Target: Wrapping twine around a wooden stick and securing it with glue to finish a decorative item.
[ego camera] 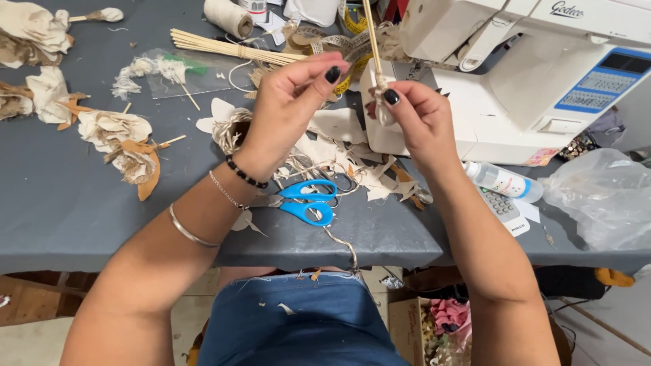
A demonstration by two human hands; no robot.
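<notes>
While we've got both hands up over the grey table point(68, 203), near the middle of its far half, we're at the tying stage: twine is getting wrapped and knotted round a thin wooden stick point(371, 34).

Biggest thing around is the white sewing machine point(536, 74) parked at the far right corner of the table, with a crumpled clear plastic bag point(603, 193) by the near right edge. Finished cream fabric flowers point(119, 135) lie along the left side, and a bundle of spare sticks point(230, 47) and a spool of twine point(227, 17) sit toward the far edge. Blue-handled scissors point(305, 200) lie near the front edge, almost under our wrists, and a small clear glue bottle point(502, 181) rests just right of our forearm.

The stick stands nearly upright, long axis running up and away, top leaning slightly toward the far edge and out of frame. Its lower end is in our right hand point(420, 125), thumb and forefinger pinched shut on the wrapped knot point(382, 85). Our left hand point(285, 108) is also closed, fingertips pinched together, seemingly on a strand of twine, though the strand itself is too fine to make out.

We reckon the next move needs a steady pull on that strand while the right hand keeps the wrap from slipping down the stick.
</notes>
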